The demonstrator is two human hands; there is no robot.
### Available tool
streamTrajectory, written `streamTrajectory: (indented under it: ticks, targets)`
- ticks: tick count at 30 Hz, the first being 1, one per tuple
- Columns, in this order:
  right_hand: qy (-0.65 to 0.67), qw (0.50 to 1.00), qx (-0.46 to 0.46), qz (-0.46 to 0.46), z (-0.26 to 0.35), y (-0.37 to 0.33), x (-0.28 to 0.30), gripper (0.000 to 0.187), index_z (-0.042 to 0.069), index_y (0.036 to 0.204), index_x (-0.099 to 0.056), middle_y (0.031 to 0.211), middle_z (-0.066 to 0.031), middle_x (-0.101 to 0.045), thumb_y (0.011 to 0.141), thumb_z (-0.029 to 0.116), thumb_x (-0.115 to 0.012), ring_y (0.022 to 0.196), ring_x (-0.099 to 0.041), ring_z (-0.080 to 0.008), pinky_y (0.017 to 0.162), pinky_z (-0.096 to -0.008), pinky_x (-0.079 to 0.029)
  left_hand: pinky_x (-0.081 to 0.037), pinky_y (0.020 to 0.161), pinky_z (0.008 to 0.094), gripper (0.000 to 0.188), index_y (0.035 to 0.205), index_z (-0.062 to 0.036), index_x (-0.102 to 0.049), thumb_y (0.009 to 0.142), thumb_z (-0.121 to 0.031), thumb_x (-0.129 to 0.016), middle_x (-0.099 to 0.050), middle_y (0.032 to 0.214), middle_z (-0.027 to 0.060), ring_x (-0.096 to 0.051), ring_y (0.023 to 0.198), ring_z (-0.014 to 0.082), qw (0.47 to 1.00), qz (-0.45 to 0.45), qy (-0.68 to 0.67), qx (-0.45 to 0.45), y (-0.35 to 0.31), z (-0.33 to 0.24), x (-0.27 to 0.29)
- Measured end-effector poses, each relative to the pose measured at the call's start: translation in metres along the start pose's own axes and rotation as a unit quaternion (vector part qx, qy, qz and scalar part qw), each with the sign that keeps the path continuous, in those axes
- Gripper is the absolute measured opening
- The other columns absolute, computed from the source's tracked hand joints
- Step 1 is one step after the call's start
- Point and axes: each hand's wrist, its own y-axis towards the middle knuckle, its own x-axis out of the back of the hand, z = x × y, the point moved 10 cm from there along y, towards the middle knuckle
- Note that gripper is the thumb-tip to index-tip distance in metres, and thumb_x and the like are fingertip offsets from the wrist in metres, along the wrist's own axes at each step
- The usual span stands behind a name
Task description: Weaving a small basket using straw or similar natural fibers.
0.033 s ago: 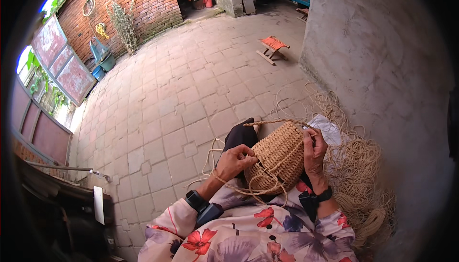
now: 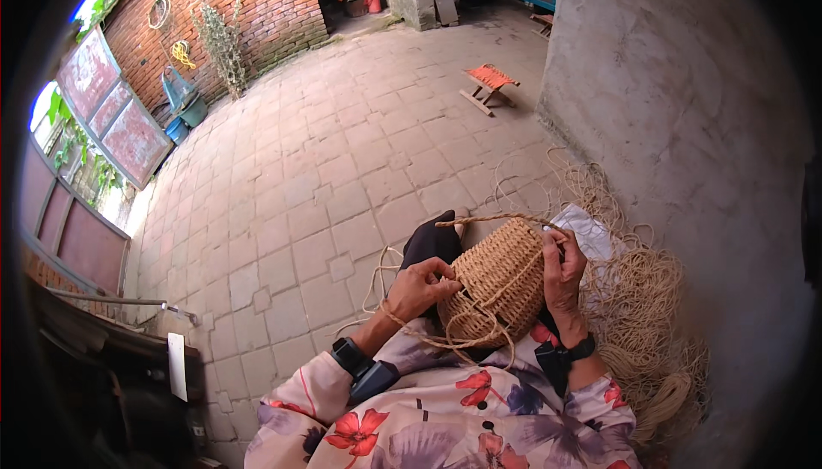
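Observation:
A tan woven cord basket (image 2: 501, 268) rests on its side in my lap, against a dark trouser leg. My left hand (image 2: 421, 287) is pinched closed at the basket's left side, its fingertips against the weave; a small dark slit or slim piece shows beside them, too small to name. At the upper right of the basket my right hand (image 2: 563, 274) pinches the end of a thick twisted cord (image 2: 492, 217), which arches along the basket's far edge. Loose strands (image 2: 445, 342) hang over the near side of the basket and across my left wrist.
A tangled heap of tan cord (image 2: 638, 298) lies at my right by the grey wall (image 2: 685, 84), with a white cloth (image 2: 586, 228) beside it. A folding stool (image 2: 491, 80) with an orange seat stands farther out on the paving. At left are a metal gate (image 2: 111, 114) and dark furniture.

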Motion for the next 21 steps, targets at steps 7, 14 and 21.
streamTrajectory:
  ticks: [7, 14, 21]
  targets:
    - [0.002, 1.0, 0.002, 0.01, -0.001, 0.002, -0.006, 0.014, -0.002, 0.093, -0.059, 0.079, -0.0142, -0.062, 0.092, 0.011, -0.059, 0.071, -0.06, -0.0244, 0.068, -0.0335, -0.048, -0.048, 0.059, 0.0335, 0.027, 0.094, -0.0127, -0.074, 0.081, -0.035, -0.067, -0.064, 0.066, 0.0089, -0.062, 0.06, 0.0212, 0.983, -0.026, 0.183, 0.0, 0.01, -0.016, -0.006]
    - [-0.007, 1.0, 0.011, 0.009, 0.006, 0.003, -0.009, 0.013, -0.002, 0.091, -0.058, 0.076, -0.015, -0.059, 0.092, 0.011, -0.058, 0.069, -0.058, -0.0246, 0.066, -0.034, -0.047, -0.054, 0.071, 0.0435, 0.028, 0.093, -0.0095, -0.073, 0.084, -0.028, -0.054, -0.068, 0.083, 0.0195, -0.066, 0.078, 0.0396, 0.974, -0.033, 0.222, 0.038, 0.016, -0.002, -0.018]
    - [0.094, 0.994, -0.051, -0.033, -0.035, 0.006, 0.003, 0.016, 0.001, 0.086, -0.058, 0.071, -0.0007, -0.051, 0.093, 0.015, -0.056, 0.066, -0.045, -0.01, 0.062, -0.0266, -0.041, -0.049, 0.06, 0.0322, 0.027, 0.09, 0.0028, -0.069, 0.083, -0.023, -0.065, -0.065, 0.07, 0.0129, -0.061, 0.063, 0.0167, 0.994, 0.011, 0.091, -0.051, -0.001, -0.041, -0.024]
